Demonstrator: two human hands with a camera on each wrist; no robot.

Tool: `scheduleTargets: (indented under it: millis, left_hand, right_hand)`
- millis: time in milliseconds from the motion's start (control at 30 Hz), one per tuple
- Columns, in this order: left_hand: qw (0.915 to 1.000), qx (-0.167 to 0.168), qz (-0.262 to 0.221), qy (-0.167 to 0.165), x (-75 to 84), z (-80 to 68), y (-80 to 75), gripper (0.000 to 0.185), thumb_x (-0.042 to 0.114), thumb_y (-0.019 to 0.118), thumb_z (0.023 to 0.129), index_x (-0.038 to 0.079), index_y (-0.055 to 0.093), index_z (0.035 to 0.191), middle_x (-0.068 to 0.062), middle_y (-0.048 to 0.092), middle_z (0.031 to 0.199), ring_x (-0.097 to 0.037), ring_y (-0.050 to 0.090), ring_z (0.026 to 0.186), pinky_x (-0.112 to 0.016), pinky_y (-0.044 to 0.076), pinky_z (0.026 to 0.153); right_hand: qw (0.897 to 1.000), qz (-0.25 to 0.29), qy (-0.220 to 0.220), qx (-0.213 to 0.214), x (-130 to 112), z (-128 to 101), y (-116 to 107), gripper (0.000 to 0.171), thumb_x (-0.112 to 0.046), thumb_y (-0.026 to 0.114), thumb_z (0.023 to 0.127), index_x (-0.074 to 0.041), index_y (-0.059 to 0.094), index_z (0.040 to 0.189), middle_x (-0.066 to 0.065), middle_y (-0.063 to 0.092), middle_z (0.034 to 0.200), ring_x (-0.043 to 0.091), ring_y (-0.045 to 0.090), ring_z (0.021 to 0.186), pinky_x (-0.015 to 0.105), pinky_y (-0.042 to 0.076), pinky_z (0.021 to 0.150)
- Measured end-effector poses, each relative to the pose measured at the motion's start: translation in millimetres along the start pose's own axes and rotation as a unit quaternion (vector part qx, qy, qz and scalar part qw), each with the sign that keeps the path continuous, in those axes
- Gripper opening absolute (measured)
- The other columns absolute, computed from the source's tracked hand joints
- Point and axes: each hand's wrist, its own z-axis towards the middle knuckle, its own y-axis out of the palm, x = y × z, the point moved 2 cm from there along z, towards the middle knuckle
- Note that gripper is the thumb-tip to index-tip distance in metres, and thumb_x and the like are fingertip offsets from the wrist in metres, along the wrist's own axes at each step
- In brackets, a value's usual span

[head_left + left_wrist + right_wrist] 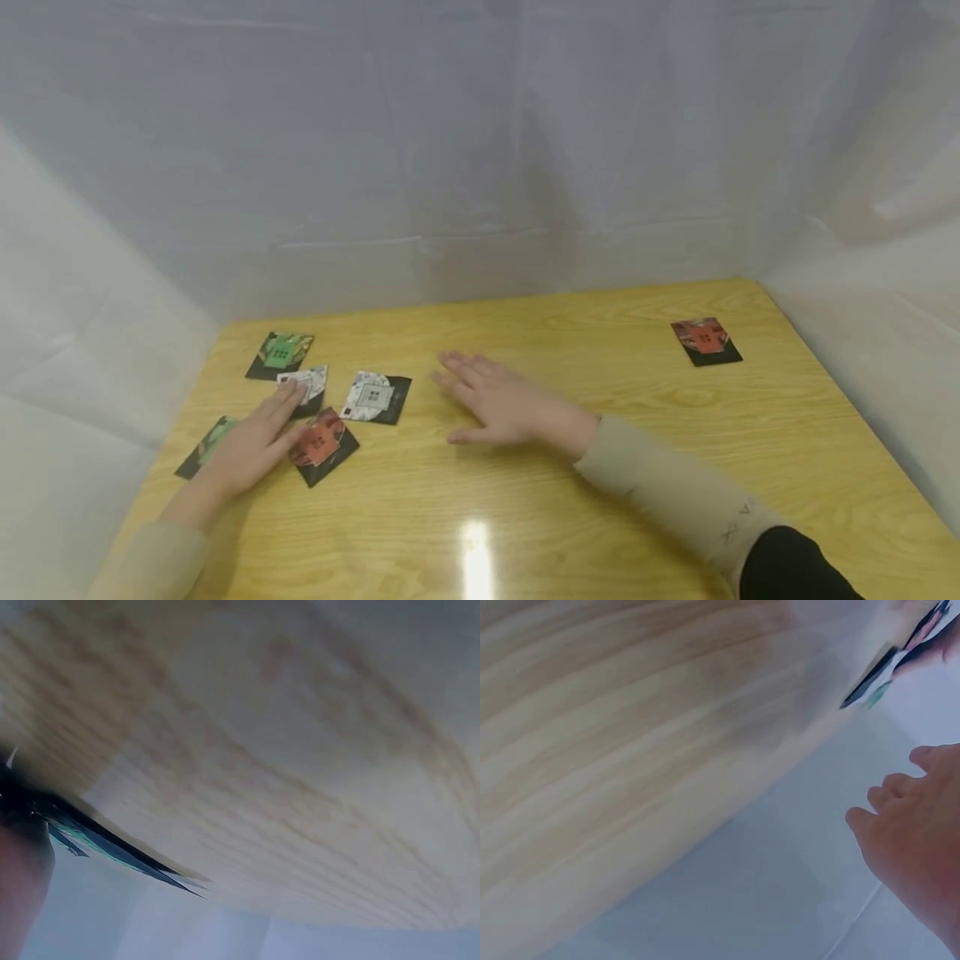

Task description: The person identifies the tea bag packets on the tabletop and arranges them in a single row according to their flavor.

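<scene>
Head view, left hand: your left hand (251,446) lies flat with straight fingers among the cards at the counter's left; its fingertips touch the small white card (303,385), and nothing is grasped.
Head view, cards: the white card rests between a green card (281,353) behind it and a red card (322,443) in front, the red one just beside your thumb. A second white card (373,397) sits to their right, and another green card (207,445) pokes out from under your wrist.
Head view, right hand: your right hand (498,403) is spread palm-down, released, near mid-counter (570,517), apart from every card.
Head view, far corner: one red card (704,340) lies alone, well apart from the rest.
Left wrist view: blurred wood grain fills the frame; a dark, teal-tinted card edge (112,851) shows at lower left. You cannot tell the grip here.
Right wrist view: your right hand's relaxed fingers (889,796) show at the right edge, holding nothing; card edges (889,664) show at upper right.
</scene>
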Motion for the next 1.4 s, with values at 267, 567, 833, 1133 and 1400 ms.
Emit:
scheduleTargets:
  millis: [267,567,833,1133,1400]
  left_hand:
    - [0.9991,-0.022,-0.030,-0.020,0.8,2.8,-4.0,0.064,0.038,0.043,0.114,0.003,0.030,0.167,-0.029,0.021,0.173,-0.058,0.028,0.154,-0.076,0.029,0.121]
    - [0.9987,-0.027,-0.034,-0.024,3.2,3.0,-6.0,0.062,0.037,0.040,0.115,0.003,0.031,0.166,-0.029,0.022,0.173,-0.059,0.028,0.154,-0.078,0.029,0.120]
    - [0.9981,-0.038,-0.035,-0.032,2.3,5.3,-8.1,0.064,0.039,0.040,0.115,0.004,0.029,0.167,-0.030,0.021,0.173,-0.058,0.027,0.155,-0.077,0.028,0.120]
    - [0.9985,-0.025,-0.046,-0.018,-3.1,5.3,-8.3,0.063,0.036,0.042,0.115,0.001,0.030,0.166,-0.032,0.021,0.172,-0.059,0.026,0.155,-0.078,0.028,0.120]
    - [0.9988,-0.025,-0.038,-0.020,0.5,2.5,-5.5,0.064,0.036,0.043,0.114,0.000,0.031,0.166,-0.033,0.023,0.172,-0.060,0.028,0.154,-0.078,0.029,0.119]
  right_hand:
    - [0.998,-0.030,-0.044,-0.016,-40.2,39.6,5.1,0.093,-0.069,0.043,0.105,-0.017,0.006,0.173,0.011,-0.004,0.181,0.032,0.004,0.169,0.048,0.010,0.138]
    - [0.992,-0.086,-0.092,-0.030,-82.6,79.3,23.2,0.094,-0.076,0.033,0.104,-0.021,0.000,0.173,0.007,-0.002,0.182,0.025,0.003,0.169,0.042,0.006,0.139]
    - [0.980,-0.153,-0.111,-0.058,-113.0,96.8,33.4,0.091,-0.079,0.028,0.103,-0.026,0.001,0.172,0.000,-0.003,0.181,0.018,-0.002,0.169,0.037,0.003,0.139]
    - [0.970,-0.196,-0.098,-0.102,-125.0,108.4,44.2,0.091,-0.085,0.018,0.100,-0.032,0.001,0.172,-0.001,-0.010,0.180,0.014,-0.006,0.168,0.030,-0.001,0.138]
    - [0.969,-0.193,-0.111,-0.106,-118.6,98.3,55.4,0.092,-0.085,0.015,0.099,-0.031,-0.005,0.171,0.000,-0.014,0.179,0.017,-0.007,0.168,0.032,-0.004,0.138]
